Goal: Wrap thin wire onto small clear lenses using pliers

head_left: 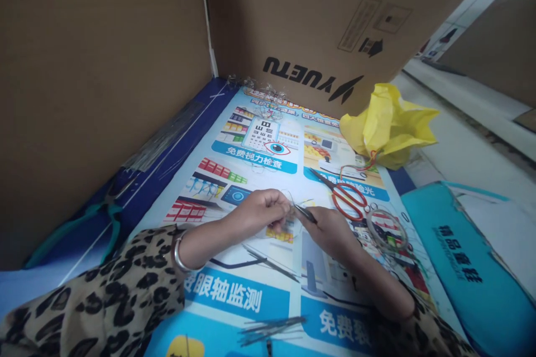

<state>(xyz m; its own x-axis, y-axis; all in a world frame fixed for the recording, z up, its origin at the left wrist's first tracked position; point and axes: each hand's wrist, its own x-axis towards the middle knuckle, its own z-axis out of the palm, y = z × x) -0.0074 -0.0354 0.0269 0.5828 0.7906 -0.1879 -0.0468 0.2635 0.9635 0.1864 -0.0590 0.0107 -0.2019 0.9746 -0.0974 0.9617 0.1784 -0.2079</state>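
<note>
My left hand [268, 209] is closed in a pinch around a thin piece of wire [290, 196] near the middle of the table. Close to its right, my right hand [330, 231] grips a pair of small dark pliers [305, 213]. Their tip points left and meets the wire at my left fingertips. The handles are hidden in my right palm. Short lengths of dark wire [272, 265] lie below my hands, and another bundle of wire pieces [274, 328] rests nearer to me.
Red-handled scissors [349, 201], a wire coil [387, 231] and a yellow bag [389, 125] lie to the right, beside a teal box piece [464, 268]. Teal-handled pliers [90, 215] and straight wires [163, 136] are at left. Cardboard walls [293, 17] enclose the back; wire shapes [268, 95] lie there.
</note>
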